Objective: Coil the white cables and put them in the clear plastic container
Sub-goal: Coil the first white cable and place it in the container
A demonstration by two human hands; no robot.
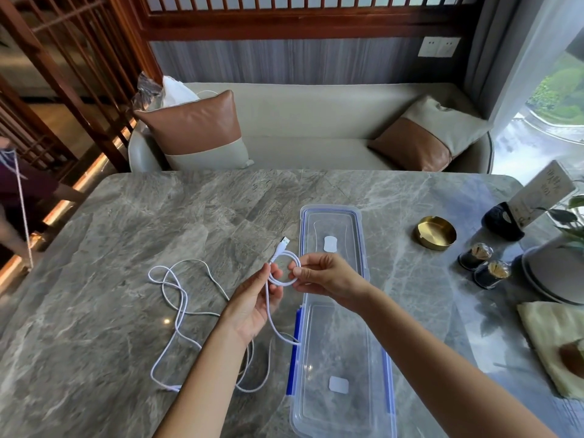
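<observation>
Coiling has only begun. One small loop [284,269] of the cable [177,298] is held up at mid-frame, with the plug [285,241] poking out above it. The left hand [256,303] pinches the loop's left side, the cable trailing down over its palm. The right hand [322,276] pinches the right side. The rest lies in loose bends on the table [126,216], left of centre. The container [341,343] sits open at lower centre, with what seems to be its lid [335,222] just above. The next turn calls for drawing in slack and matching the first loop without letting go.
</observation>
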